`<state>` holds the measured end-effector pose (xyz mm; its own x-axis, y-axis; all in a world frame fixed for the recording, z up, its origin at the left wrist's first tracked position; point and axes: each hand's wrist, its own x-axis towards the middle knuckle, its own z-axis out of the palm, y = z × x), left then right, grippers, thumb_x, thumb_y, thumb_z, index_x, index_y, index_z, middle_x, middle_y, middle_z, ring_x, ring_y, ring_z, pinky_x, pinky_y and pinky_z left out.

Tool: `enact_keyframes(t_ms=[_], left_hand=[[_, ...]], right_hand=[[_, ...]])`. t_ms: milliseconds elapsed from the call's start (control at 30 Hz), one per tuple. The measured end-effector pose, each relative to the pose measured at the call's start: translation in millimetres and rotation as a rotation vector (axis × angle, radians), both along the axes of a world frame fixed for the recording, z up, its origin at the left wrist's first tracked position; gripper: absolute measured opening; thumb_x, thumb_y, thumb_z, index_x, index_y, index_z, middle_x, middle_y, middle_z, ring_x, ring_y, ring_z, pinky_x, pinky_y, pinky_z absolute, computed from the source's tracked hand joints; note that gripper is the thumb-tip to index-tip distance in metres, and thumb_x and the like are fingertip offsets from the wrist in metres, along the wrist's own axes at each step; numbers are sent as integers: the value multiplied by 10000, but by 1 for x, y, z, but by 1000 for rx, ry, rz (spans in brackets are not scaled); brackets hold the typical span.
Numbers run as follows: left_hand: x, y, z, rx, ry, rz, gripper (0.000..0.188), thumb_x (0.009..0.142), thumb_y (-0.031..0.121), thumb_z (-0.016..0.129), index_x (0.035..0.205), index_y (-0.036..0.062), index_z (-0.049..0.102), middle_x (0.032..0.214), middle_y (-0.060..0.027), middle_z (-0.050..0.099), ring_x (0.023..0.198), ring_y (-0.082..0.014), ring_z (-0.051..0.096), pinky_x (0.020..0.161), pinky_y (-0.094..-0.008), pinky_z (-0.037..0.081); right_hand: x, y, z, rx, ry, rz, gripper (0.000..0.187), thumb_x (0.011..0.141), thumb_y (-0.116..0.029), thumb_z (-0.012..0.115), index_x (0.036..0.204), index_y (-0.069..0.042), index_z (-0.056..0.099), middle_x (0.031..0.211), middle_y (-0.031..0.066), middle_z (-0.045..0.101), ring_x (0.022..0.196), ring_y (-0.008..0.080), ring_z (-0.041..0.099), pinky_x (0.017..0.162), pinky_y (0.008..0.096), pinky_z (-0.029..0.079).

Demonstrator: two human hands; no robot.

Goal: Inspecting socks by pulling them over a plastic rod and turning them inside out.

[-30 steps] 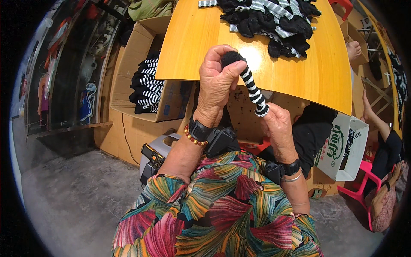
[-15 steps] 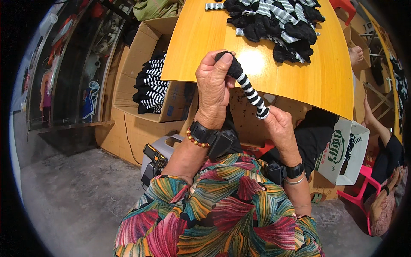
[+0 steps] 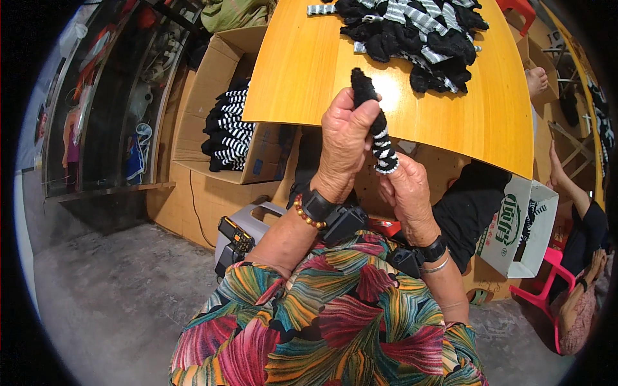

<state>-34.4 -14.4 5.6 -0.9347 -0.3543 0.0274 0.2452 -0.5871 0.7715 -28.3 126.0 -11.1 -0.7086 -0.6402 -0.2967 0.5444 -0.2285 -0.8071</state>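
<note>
black sock (image 3: pixel 372 119) with white-striped cuff; bunched, upright

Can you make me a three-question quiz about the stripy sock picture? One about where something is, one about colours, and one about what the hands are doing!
1. Where is the pile of socks?
A. On the yellow table
B. On the grey floor
C. On the pink chair

2. What colours is the sock held up in the hands?
A. Red and green
B. Black and white
C. Blue and yellow

3. How is the sock being held?
A. It lies flat on the table
B. It hangs from one hand only
C. The left hand grips its upper part and the right hand its lower end

Answers:
1. A, the heap sits at the table's far end.
2. B, it has a black toe and black and white stripes.
3. C, both hands are closed on it, in the air in front of the table.
</note>
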Motion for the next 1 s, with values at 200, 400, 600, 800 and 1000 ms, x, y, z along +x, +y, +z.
enact_keyframes(t_ms=[200, 400, 600, 800, 1000], left_hand=[[-2, -14, 4, 81, -35, 129, 155, 859, 214, 564, 909, 68, 569, 705, 33, 564, 470, -16, 433, 350, -151, 316], [-8, -6, 9, -34, -7, 345, 148, 850, 200, 572, 920, 70, 558, 657, 46, 518, 453, -25, 416, 351, -158, 314], [-1, 20, -5, -45, -15, 225, 173, 841, 177, 584, 952, 47, 558, 701, 42, 536, 483, -18, 421, 393, -152, 315], [5, 5, 3, 29, -94, 164, 206, 857, 243, 560, 948, 57, 564, 677, 37, 535, 443, -12, 402, 351, -141, 283], [3, 15, 4, -157, -210, 218, 199, 866, 240, 540, 936, 55, 563, 655, 55, 494, 459, -11, 391, 384, -159, 301]], right_hand=[[-13, 10, 0, 392, 644, -6, 231, 877, -188, 514, 761, 11, 529, 563, -25, 401, 560, 51, 338, 468, 222, 312], [-5, 12, -5, 296, 424, -3, 226, 879, -185, 513, 760, 6, 539, 568, -36, 400, 546, 35, 333, 454, 204, 288], [1, -11, 11, 33, 9, -94, 224, 896, -248, 504, 832, -39, 552, 530, -75, 382, 418, 2, 298, 371, 165, 210], [-5, 4, 1, 62, 97, 22, 240, 893, -252, 508, 833, -25, 555, 517, -79, 379, 425, 3, 304, 373, 167, 213], [-2, 3, 2, 126, 125, 22, 227, 895, -230, 504, 826, -22, 561, 530, -77, 385, 428, 3, 299, 377, 170, 211]])
